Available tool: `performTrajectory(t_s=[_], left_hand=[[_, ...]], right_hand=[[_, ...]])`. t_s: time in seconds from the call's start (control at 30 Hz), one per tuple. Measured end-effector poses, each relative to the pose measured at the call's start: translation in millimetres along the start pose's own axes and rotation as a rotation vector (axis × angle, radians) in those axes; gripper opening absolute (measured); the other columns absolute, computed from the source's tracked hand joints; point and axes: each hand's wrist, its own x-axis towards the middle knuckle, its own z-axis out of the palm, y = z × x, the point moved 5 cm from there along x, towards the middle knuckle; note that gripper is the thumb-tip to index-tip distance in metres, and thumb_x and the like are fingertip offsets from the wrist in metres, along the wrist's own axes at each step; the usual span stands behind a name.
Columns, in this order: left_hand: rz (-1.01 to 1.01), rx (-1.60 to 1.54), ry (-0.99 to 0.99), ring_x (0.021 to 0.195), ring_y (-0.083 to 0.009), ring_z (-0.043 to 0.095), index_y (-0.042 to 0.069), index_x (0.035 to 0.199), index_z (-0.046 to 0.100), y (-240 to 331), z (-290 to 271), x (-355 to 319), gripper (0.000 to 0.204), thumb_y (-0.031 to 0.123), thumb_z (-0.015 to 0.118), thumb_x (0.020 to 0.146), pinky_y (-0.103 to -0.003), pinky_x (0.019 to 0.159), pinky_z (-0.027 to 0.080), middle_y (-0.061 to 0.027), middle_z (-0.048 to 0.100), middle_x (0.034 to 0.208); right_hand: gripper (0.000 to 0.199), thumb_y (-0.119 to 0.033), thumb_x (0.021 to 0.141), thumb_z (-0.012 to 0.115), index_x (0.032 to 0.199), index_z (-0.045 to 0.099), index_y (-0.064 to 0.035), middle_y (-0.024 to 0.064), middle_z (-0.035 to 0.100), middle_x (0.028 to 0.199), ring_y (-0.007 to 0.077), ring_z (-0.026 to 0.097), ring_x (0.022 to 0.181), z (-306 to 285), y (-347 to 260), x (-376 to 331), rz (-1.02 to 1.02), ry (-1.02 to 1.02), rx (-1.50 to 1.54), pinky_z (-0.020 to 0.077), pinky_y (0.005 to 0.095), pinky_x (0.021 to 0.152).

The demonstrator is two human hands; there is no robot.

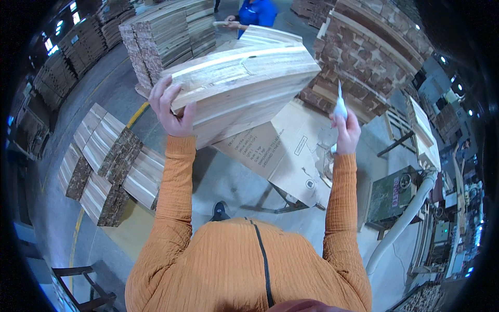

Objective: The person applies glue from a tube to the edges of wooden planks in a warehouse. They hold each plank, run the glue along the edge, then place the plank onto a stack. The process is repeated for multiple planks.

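Observation:
My left hand (174,112) grips the near left end of a light striped wooden panel (254,101), its fingers over the top and thumb at the edge. The panel is tilted up above a work table covered with flattened cardboard (283,156). More pale wood shows just behind it. In my right hand (348,134) is a small white squeeze bottle (340,108) with a long pointed nozzle, held upright to the right of the panel. My fingers are closed round the bottle's lower part.
Stacked wooden panels (106,161) stand on the floor at the left. Tall wood stacks rise at the far left (166,41) and far right (358,57). Beyond the table is a co-worker in a blue shirt (258,14). A green machine (392,195) with a pale hose (405,221) stands at right.

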Motion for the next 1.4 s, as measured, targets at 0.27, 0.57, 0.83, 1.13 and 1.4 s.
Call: performTrajectory(t_s=[0.27,0.57,0.83,1.13,1.4], left_hand=[[0.029,0.015,-0.006,0.111,-0.0350,0.048,0.008,0.102,0.058,9,-5,-2,0.039,0.032,0.068,0.074,-0.046,0.096,0.036,-0.0159,0.056,0.118],[0.020,0.002,0.027,0.111,-0.0354,0.048,0.007,0.099,0.059,9,-6,-3,0.040,0.036,0.070,0.073,-0.045,0.094,0.038,-0.0149,0.056,0.118],[0.007,-0.014,0.032,0.111,-0.0364,0.048,0.008,0.101,0.060,6,-7,-7,0.042,0.038,0.070,0.073,-0.046,0.096,0.039,-0.0148,0.056,0.118],[0.031,0.024,0.024,0.114,-0.0348,0.048,0.005,0.102,0.058,10,-7,-6,0.042,0.040,0.063,0.080,-0.046,0.097,0.037,-0.0172,0.056,0.118],[0.017,0.010,0.044,0.111,-0.0344,0.048,0.008,0.099,0.060,9,-6,-6,0.041,0.039,0.069,0.075,-0.044,0.094,0.038,-0.0143,0.056,0.118]], right_hand=[[0.019,-0.014,0.090,0.062,0.101,0.059,0.0000,0.0033,0.063,0.087,0.0070,0.055,0.072,101,-49,85,-0.086,-0.209,0.365,0.0458,0.0225,0.068],[0.019,-0.021,0.086,0.067,0.091,0.064,-0.0033,-0.0011,0.063,0.078,0.0030,0.053,0.061,126,-49,92,-0.015,-0.210,0.351,0.0450,0.0184,0.055],[0.019,-0.022,0.088,0.065,0.086,0.064,-0.0036,-0.0016,0.061,0.074,0.0032,0.049,0.060,130,-57,86,-0.042,-0.199,0.269,0.0395,0.0185,0.054],[0.021,-0.024,0.086,0.068,0.088,0.065,-0.0030,-0.0029,0.061,0.073,0.0017,0.049,0.059,131,-57,86,-0.042,-0.215,0.235,0.0381,0.0171,0.053],[0.018,-0.022,0.087,0.065,0.086,0.064,-0.0046,-0.0035,0.060,0.075,0.0013,0.045,0.061,131,-58,85,-0.056,-0.211,0.192,0.0349,0.0172,0.056]])
